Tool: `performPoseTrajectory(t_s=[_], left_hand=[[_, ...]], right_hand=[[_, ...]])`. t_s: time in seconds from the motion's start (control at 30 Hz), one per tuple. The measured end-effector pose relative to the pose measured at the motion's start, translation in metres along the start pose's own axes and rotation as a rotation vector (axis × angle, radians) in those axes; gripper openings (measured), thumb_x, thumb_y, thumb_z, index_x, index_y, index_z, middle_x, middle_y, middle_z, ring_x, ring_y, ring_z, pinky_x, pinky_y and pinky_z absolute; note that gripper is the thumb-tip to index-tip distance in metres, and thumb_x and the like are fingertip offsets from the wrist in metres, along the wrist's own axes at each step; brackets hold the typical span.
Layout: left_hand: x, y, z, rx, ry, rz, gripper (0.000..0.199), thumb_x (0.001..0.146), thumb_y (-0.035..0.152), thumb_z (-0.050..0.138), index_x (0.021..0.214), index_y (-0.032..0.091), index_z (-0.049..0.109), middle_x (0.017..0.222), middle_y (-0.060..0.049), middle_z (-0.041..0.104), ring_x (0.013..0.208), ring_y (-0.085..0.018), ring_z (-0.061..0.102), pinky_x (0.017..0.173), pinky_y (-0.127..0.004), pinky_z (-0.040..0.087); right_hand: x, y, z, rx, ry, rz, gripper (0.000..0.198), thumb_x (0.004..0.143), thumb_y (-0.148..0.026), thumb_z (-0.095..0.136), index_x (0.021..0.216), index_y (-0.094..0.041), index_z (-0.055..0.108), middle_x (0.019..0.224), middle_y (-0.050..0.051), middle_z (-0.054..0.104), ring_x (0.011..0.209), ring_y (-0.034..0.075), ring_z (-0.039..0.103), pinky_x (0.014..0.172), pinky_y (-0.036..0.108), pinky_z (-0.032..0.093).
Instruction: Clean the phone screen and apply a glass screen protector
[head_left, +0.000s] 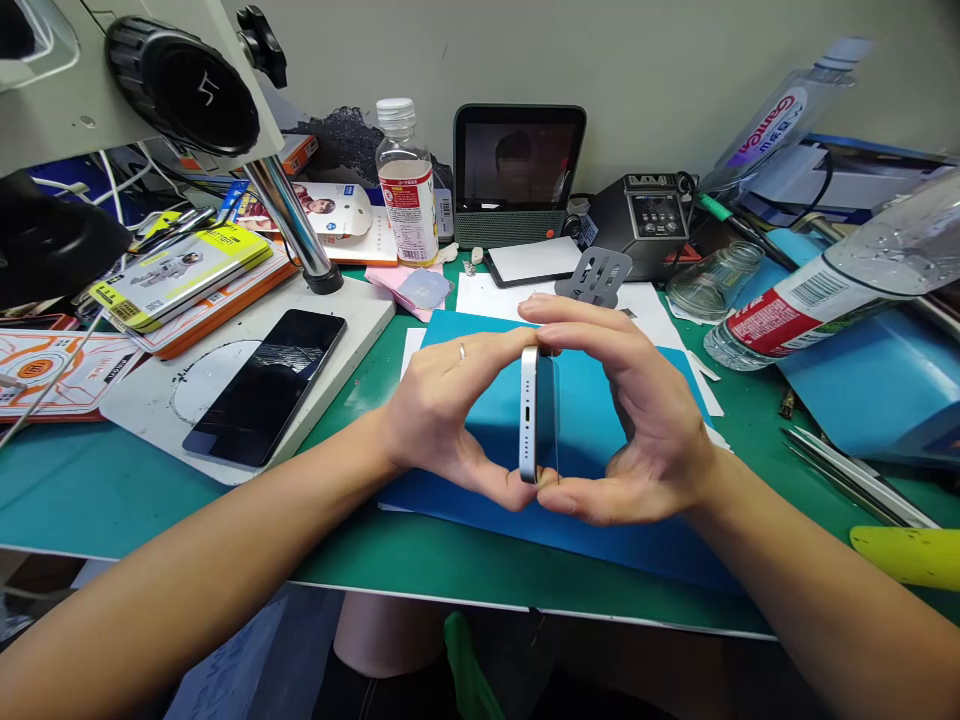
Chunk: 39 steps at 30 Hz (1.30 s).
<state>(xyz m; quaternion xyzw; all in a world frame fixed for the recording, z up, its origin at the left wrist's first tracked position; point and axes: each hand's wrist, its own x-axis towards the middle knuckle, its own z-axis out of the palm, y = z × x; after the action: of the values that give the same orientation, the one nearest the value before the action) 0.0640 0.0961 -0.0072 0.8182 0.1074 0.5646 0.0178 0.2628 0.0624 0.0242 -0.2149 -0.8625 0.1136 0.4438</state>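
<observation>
A smartphone (529, 415) stands edge-on above the blue mat (487, 520), its light-coloured frame and charging port facing me. My left hand (457, 410) grips it between thumb and fingers at the two ends of the visible edge. Just right of the phone's dark face is a thin clear sheet (556, 410), like a screen protector. My right hand (637, 410) curves round from the right, fingertips and thumb at the sheet's two ends. Whether the sheet touches the phone's face cannot be made out.
On the left, a dark phone (266, 385) lies on the microscope base (337, 340) beside the metal post (292, 220). Behind stand a drink bottle (407, 190) and a smart display (519, 175). Tweezers (855, 475) and a leaning water bottle (795, 310) are on the right.
</observation>
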Motion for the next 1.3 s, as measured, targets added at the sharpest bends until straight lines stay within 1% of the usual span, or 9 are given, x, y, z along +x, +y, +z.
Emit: performPoseTrajectory(t_s=[0.17,0.3,0.4,0.57,0.7,0.87,1.0,1.13,1.3], left_hand=[[-0.0003,-0.0027,0.0003,-0.024,0.007,0.016,0.079,0.071,0.061,0.072,0.135,0.017,0.056,0.112,-0.012,0.075,0.098,-0.03,0.076,0.083,-0.038,0.065],[0.0002,-0.0031,0.0013,-0.035,0.028,0.022,0.078,0.069,0.059,0.074,0.13,0.014,0.06,0.107,-0.012,0.076,0.093,-0.028,0.077,0.082,-0.035,0.066],[0.0005,-0.0029,0.0016,-0.044,0.028,0.001,0.076,0.067,0.058,0.075,0.129,0.014,0.06,0.107,-0.011,0.077,0.091,-0.027,0.077,0.081,-0.035,0.066],[0.0013,-0.0033,0.0008,-0.042,-0.002,-0.023,0.077,0.068,0.062,0.076,0.13,0.019,0.059,0.104,-0.009,0.077,0.086,-0.027,0.078,0.075,-0.036,0.066],[-0.0008,-0.0048,0.0022,-0.053,0.021,-0.025,0.078,0.07,0.067,0.073,0.13,0.02,0.058,0.106,-0.009,0.077,0.084,-0.025,0.077,0.073,-0.034,0.065],[-0.003,-0.0065,0.0021,-0.066,0.018,-0.029,0.081,0.07,0.068,0.073,0.132,0.019,0.059,0.107,-0.009,0.076,0.086,-0.025,0.077,0.076,-0.032,0.064],[0.0004,-0.0062,-0.0009,-0.039,-0.014,-0.018,0.085,0.068,0.071,0.072,0.131,0.015,0.06,0.106,-0.011,0.077,0.083,-0.024,0.078,0.072,-0.029,0.064],[0.0036,-0.0056,-0.0013,-0.029,-0.01,-0.021,0.08,0.068,0.063,0.073,0.129,0.013,0.06,0.103,-0.012,0.078,0.083,-0.024,0.078,0.072,-0.028,0.064],[0.0026,-0.0042,-0.0013,-0.072,-0.025,-0.088,0.076,0.063,0.051,0.079,0.126,0.014,0.06,0.108,-0.012,0.077,0.09,-0.025,0.078,0.082,-0.03,0.064]], right_hand=[[-0.0004,0.0017,0.0005,0.014,0.025,-0.005,0.092,0.058,-0.047,0.09,0.14,-0.028,0.053,0.14,0.013,0.059,0.128,0.039,0.057,0.109,0.059,0.047],[-0.0009,0.0023,0.0011,0.026,0.04,-0.004,0.091,0.058,-0.047,0.09,0.139,-0.027,0.053,0.138,0.014,0.06,0.126,0.039,0.059,0.106,0.058,0.05],[-0.0012,0.0031,0.002,0.0,0.052,0.001,0.087,0.06,-0.049,0.088,0.137,-0.029,0.053,0.137,0.013,0.062,0.126,0.038,0.06,0.104,0.057,0.051],[-0.0011,0.0027,0.0032,-0.007,0.093,-0.01,0.085,0.061,-0.05,0.087,0.135,-0.028,0.054,0.132,0.013,0.064,0.122,0.036,0.062,0.101,0.055,0.054],[-0.0007,0.0006,0.0026,-0.04,0.094,0.01,0.085,0.059,-0.052,0.089,0.134,-0.028,0.056,0.136,0.013,0.062,0.125,0.037,0.06,0.103,0.056,0.053],[0.0001,-0.0002,0.0014,-0.055,0.095,0.003,0.083,0.06,-0.052,0.088,0.133,-0.028,0.056,0.137,0.013,0.061,0.126,0.037,0.059,0.105,0.056,0.051],[-0.0003,-0.0005,-0.001,-0.051,0.081,-0.007,0.084,0.063,-0.053,0.087,0.134,-0.023,0.054,0.136,0.016,0.06,0.125,0.036,0.059,0.104,0.054,0.051],[-0.0001,-0.0002,-0.0029,-0.066,0.081,-0.001,0.084,0.063,-0.051,0.087,0.134,-0.021,0.053,0.135,0.019,0.06,0.123,0.035,0.059,0.102,0.053,0.052],[0.0006,0.0008,-0.0021,-0.048,0.108,0.03,0.079,0.064,-0.047,0.087,0.132,-0.024,0.054,0.123,0.014,0.063,0.115,0.033,0.062,0.097,0.051,0.053]])
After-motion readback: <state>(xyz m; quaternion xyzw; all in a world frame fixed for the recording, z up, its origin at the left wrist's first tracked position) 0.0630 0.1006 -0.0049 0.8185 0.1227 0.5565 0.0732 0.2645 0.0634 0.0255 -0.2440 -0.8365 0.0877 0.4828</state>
